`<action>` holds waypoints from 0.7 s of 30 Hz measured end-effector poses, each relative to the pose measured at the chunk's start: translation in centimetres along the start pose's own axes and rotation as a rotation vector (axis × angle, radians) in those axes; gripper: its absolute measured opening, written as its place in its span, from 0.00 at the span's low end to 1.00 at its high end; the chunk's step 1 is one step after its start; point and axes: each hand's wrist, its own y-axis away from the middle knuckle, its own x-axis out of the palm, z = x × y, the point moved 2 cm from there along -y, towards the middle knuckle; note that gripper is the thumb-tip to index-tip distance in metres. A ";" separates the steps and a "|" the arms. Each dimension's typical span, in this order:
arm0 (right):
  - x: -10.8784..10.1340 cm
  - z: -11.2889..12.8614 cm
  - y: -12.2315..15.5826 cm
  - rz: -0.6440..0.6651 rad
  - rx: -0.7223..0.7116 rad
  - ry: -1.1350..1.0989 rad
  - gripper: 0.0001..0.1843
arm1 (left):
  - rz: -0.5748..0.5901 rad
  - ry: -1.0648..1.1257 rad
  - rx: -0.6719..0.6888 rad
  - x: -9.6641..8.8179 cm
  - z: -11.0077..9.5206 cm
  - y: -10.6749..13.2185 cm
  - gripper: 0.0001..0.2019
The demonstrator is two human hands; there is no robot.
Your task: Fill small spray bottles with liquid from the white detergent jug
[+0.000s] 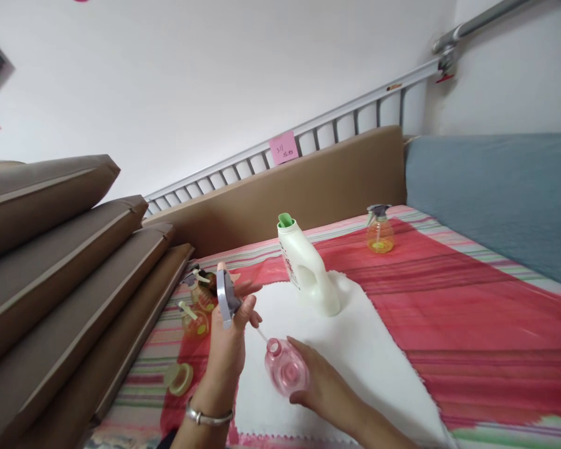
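My left hand (236,330), with a bracelet on the wrist, grips a grey spray trigger head (225,298) with a pinkish nozzle. Its thin tube (262,334) slants down to the open neck of a pink see-through bottle (287,369); I cannot tell whether the tip is inside. Around that bottle the fingers of my right hand (311,374) are wrapped, holding it tilted over a white cloth (355,374). Behind it stands a large whitish-green jug (311,268) with a green spout and a built-in handle.
On the red sheet (449,299), a spray bottle with yellow liquid (380,237) stands at the back right. More spray bottles (195,321) cluster left of my hand, near a yellowish ring-shaped cap (181,379). Stacked brown cushions (84,280) line the left side; a blue panel (495,193) borders the right.
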 end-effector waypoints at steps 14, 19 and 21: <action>0.4 0.1 0.2 0.021 0.038 0.004 0.46 | 0.262 -0.157 -0.193 -1.3 11.3 3.4 0.39; 0.4 0.3 -0.1 -0.008 0.010 -0.009 0.44 | 0.289 -0.164 -0.220 -1.1 10.3 3.5 0.35; 0.4 0.4 -0.2 -0.017 0.002 -0.020 0.44 | 0.297 -0.167 -0.203 -1.0 9.9 3.6 0.33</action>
